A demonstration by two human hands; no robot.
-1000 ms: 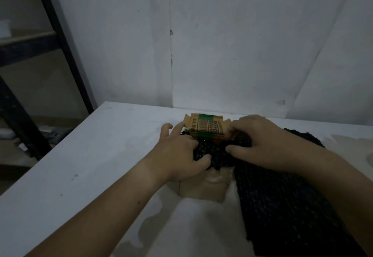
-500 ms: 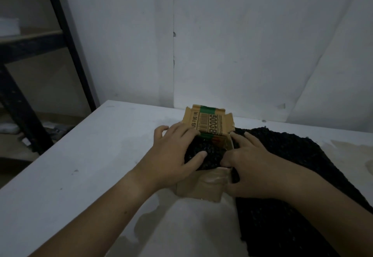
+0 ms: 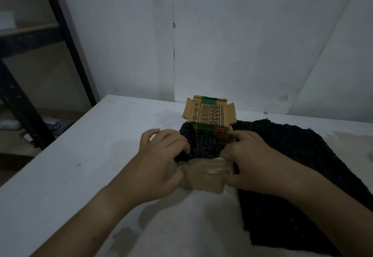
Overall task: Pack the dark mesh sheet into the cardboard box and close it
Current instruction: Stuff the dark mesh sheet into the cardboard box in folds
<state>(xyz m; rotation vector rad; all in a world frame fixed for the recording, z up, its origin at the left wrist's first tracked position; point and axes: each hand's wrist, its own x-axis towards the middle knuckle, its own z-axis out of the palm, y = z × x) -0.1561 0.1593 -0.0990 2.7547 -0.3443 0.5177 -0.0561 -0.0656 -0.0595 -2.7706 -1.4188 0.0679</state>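
A small cardboard box (image 3: 203, 178) stands on the white table, its lid (image 3: 209, 113) raised at the back with a barcode and green stripe showing. Part of the dark mesh sheet (image 3: 203, 144) is bunched in the box's open top; the rest of it (image 3: 302, 166) spreads over the table to the right, under my right forearm. My left hand (image 3: 161, 159) grips the box's left side, fingertips pressing on the mesh. My right hand (image 3: 254, 159) clasps the box's right side, thumb at the front, fingers over the mesh at the rim.
The white table (image 3: 80, 166) has its left edge close by and meets a pale wall (image 3: 232, 44) at the back. A dark metal shelf frame (image 3: 60, 34) stands to the left, beyond the table.
The lid has risen further upright. My right hand came down from on top of the mesh to the box's right side, and my left hand slid down around its left side.
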